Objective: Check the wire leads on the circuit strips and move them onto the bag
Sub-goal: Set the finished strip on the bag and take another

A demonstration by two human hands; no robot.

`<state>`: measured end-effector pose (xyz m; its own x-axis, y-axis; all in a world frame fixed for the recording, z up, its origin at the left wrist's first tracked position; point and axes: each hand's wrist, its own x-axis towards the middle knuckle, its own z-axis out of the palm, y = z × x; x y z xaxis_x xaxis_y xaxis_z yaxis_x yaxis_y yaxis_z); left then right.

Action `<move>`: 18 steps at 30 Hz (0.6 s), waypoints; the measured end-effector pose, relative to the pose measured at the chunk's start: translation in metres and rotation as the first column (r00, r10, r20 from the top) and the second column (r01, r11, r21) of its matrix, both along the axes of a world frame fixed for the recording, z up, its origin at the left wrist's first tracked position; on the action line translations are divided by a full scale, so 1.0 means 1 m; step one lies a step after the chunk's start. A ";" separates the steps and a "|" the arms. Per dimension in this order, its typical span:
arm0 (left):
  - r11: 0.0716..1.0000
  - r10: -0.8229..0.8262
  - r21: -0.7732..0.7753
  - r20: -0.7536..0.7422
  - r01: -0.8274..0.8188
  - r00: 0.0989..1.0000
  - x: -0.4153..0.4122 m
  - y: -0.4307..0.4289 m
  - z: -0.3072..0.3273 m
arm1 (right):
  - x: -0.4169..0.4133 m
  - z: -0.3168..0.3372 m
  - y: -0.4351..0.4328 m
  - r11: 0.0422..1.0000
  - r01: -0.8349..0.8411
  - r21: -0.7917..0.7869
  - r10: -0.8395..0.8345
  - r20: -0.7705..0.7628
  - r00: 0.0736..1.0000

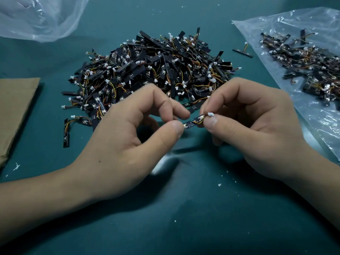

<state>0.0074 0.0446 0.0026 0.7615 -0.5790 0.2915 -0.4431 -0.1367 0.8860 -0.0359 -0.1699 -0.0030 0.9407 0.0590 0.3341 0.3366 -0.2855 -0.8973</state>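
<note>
White flecks (219,185) are lying on the near mat (184,227), cardboard (16,107) is lying at the left, and the pile (152,70) is sitting just beyond the hands. A stray strip (242,52) is lying between it and the bag (316,122) at the right, which is carrying a smaller heap (311,69), and a second bag (36,19) is lying crumpled far left. The hands are meeting above the mat, hiding the pile's near edge: the left hand (128,137) is pinching one end of a strip (192,124) between thumb and finger, and the right hand (257,126) is pinching the other end by its leads, beside the white plug (210,114).
</note>
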 end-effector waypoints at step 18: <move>0.983 -0.049 0.177 -0.021 0.052 0.999 0.004 0.002 0.001 | -0.001 0.000 0.000 0.985 -0.145 -0.096 0.140 -0.050 0.989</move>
<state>0.0113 0.0461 0.0039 0.7338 -0.6582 0.1680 -0.4389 -0.2706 0.8568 -0.0367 -0.1695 -0.0026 0.9336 0.2242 0.2794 0.3419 -0.3255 -0.8816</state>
